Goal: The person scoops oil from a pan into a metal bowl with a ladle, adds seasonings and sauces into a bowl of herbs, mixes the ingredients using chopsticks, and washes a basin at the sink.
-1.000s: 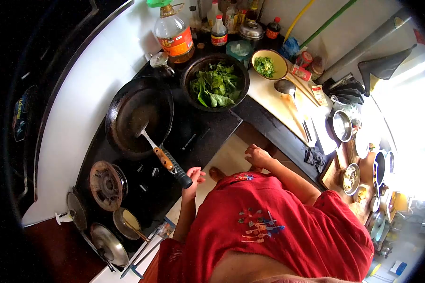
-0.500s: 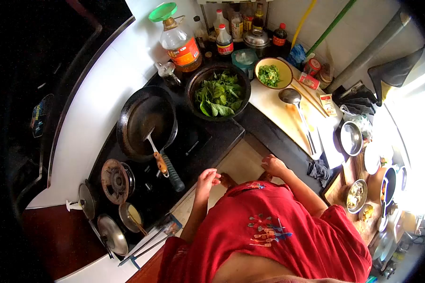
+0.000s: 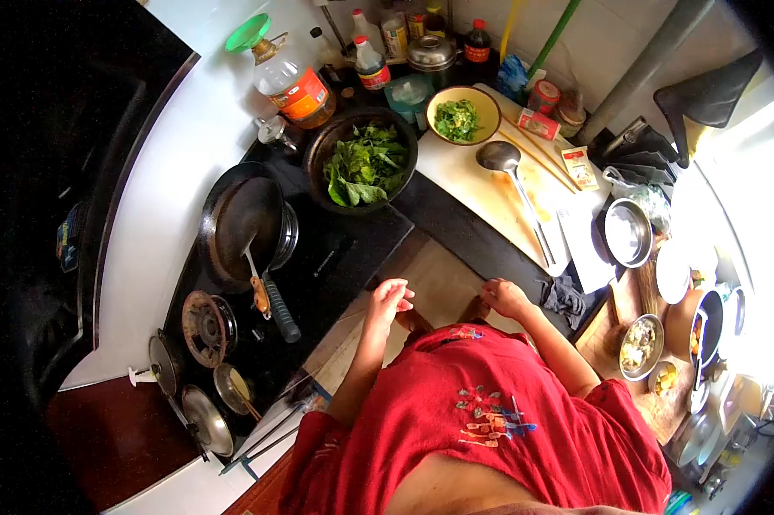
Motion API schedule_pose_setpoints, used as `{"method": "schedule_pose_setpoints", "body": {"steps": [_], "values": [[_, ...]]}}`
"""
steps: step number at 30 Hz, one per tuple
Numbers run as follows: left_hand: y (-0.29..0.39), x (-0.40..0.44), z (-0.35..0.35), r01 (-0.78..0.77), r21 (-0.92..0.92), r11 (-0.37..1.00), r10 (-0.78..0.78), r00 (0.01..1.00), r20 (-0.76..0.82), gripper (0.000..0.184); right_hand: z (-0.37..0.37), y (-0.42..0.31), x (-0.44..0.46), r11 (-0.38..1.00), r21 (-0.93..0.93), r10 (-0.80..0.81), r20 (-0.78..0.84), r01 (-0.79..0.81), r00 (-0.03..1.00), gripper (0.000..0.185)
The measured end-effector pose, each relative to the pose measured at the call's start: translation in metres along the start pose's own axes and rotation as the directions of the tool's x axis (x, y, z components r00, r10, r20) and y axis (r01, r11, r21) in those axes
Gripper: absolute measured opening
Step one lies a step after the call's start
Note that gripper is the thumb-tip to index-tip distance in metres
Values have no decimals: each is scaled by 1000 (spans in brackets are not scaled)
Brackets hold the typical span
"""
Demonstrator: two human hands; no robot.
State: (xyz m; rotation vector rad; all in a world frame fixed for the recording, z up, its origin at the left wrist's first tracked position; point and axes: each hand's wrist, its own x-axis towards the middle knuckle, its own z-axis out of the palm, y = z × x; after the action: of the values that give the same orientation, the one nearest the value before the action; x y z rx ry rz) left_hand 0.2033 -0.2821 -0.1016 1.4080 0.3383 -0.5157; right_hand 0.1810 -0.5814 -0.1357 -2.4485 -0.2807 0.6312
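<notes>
My left hand hovers in front of my body with its fingers loosely bent and apart, holding nothing. The black wok's handle is the closest thing on its left. My right hand is raised near the counter edge, its fingers relaxed and empty. A dark cloth lies just right of it. The wok rests on the stove with a wooden-handled spatula in it. Beyond it, a dark pot is full of leafy greens.
A white cutting board bears a ladle, chopsticks and a yellow bowl of chopped greens. Bottles and a large oil jug line the wall. Right, a wooden board carries a metal bowl of food. Pan lids stand left.
My view has shifted, so the counter things sit further left and higher. My left hand has risen a little and its fingers have spread slightly. Both hands stay empty.
</notes>
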Motion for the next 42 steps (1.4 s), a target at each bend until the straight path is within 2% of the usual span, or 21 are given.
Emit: {"method": "schedule_pose_setpoints", "body": {"steps": [2,8,21,24,25,31,42], "values": [[-5,2,3,3,8,1000,-3,1000,10,20,5,7,-2,993,88,82,-48,-77,996,25],[-8,5,20,28,41,999,-30,999,37,20,10,22,-13,987,150,83,-118,-65,990,27],[1,4,36,21,73,997,-20,1000,-4,19,-8,29,-21,981,171,99,-63,-87,993,30],[7,1,39,16,27,1000,-15,999,-35,19,-9,36,-17,990,99,97,-4,-96,995,31],[8,0,40,11,26,1000,-10,999,-37,19,-8,37,-19,985,165,68,-73,-55,995,30],[9,2,45,42,29,999,-40,997,-70,24,-16,36,-23,984,163,88,-47,-79,995,29],[16,10,65,9,43,999,-8,1000,-18,24,-18,42,-30,979,191,101,-118,-77,988,28]]}}
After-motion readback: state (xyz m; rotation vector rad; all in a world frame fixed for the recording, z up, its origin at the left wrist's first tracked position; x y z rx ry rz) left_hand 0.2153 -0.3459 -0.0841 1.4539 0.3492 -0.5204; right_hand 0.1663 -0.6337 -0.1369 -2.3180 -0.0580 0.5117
